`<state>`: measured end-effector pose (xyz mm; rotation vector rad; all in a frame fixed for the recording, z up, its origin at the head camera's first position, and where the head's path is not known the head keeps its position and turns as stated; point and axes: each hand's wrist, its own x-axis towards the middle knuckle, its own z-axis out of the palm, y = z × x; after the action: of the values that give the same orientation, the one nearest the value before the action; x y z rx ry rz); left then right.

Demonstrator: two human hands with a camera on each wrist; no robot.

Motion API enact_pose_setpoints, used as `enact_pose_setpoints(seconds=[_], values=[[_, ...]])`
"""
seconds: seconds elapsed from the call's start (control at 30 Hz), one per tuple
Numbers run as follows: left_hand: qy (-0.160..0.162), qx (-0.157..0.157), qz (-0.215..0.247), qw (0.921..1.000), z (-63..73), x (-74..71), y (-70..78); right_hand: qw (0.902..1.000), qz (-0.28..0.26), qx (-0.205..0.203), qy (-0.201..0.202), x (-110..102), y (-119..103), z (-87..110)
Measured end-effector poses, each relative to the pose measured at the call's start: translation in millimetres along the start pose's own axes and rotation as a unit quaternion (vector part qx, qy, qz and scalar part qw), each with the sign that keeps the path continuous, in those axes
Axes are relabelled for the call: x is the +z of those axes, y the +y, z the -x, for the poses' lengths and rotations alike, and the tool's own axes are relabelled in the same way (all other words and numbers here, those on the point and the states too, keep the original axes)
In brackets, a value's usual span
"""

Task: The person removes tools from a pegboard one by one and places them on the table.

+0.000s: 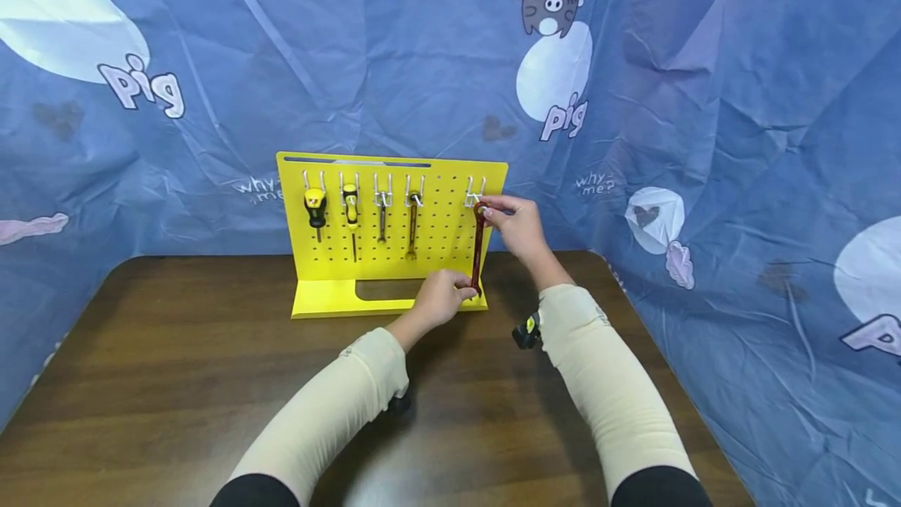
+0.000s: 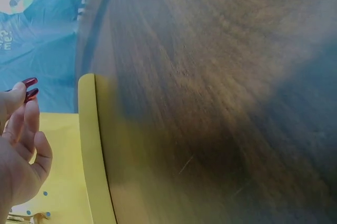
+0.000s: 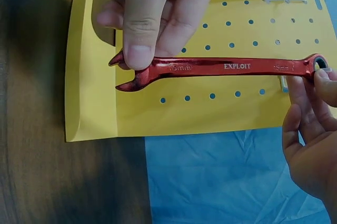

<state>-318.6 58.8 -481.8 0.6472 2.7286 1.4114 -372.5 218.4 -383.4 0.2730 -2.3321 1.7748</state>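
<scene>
A red combination wrench [image 3: 226,67] hangs nearly upright before the right end of the yellow pegboard [image 1: 450,241], its ring end up. My left hand [image 1: 439,296] pinches the open end at the bottom between thumb and fingers; in the left wrist view, two red tips poke out past the left hand [image 2: 21,139]. Up at the ring end, my right hand [image 1: 519,225] holds the wrench between thumb and fingers, right by the white double hook [image 1: 475,192]. In the right wrist view, the right hand [image 3: 316,134] is at the ring and a hook tip shows in its hole.
Left along the board hang two yellow-and-black screwdrivers [image 1: 316,207], a small wrench [image 1: 382,217] and a gold wrench [image 1: 413,225] on hooks. The board's foot stands on a brown wooden table [image 1: 211,366]. Blue printed cloth [image 1: 436,45] surrounds the table behind and at the sides.
</scene>
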Motion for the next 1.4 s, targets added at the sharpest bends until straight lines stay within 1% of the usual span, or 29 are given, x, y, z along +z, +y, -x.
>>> enact_pose_setpoints(seconds=[0.13, 0.23, 0.43, 0.6, 0.77, 0.93, 1.0, 1.07, 1.17, 1.23, 1.4], values=[[-0.002, 0.003, 0.002, 1.0, 2.6, 0.7, 2.0, 0.9999, -0.01, 0.004, 0.0, -1.4, -0.6, 2.7], [0.0, 0.007, 0.014, 0.9999, 3.9, 1.3, 4.8, 0.9999, -0.014, 0.008, 0.002, -2.7, -2.4, 4.6], [0.012, 0.004, 0.036, 0.9993, 7.4, 2.4, 7.6, 1.0, -0.001, 0.006, -0.005, -4.6, -7.1, 6.7], [0.011, -0.001, 0.054, 0.9985, 12.0, 0.7, 13.4, 0.9999, 0.006, 0.006, -0.01, -6.7, -12.6, 8.4], [0.007, 0.002, 0.066, 0.9978, 16.2, -1.6, 22.5, 0.9998, 0.014, -0.008, -0.008, -9.3, -18.2, 10.0], [0.01, 0.01, 0.069, 0.9975, 22.6, 0.6, 29.9, 0.999, 0.036, -0.022, -0.016, -12.8, -23.6, 17.1], [0.006, 0.008, 0.073, 0.9973, 27.1, 3.3, 33.4, 0.9986, 0.042, -0.024, -0.018, -15.0, -24.6, 22.7], [-0.006, -0.002, 0.086, 0.9963, 34.1, 6.9, 36.9, 0.9985, 0.046, -0.022, -0.021, -17.8, -23.2, 29.2], [-0.026, -0.015, 0.094, 0.9951, 46.8, 14.6, 40.9, 0.9982, 0.052, 0.0, -0.028, -22.0, -17.1, 40.0], [-0.037, -0.013, 0.093, 0.9949, 55.5, 19.1, 42.7, 0.9975, 0.058, 0.027, -0.032, -23.7, -10.5, 45.7], [-0.05, -0.012, 0.057, 0.9971, 73.8, 27.1, 45.1, 0.9913, 0.072, 0.096, -0.052, -22.4, 8.6, 54.8]])
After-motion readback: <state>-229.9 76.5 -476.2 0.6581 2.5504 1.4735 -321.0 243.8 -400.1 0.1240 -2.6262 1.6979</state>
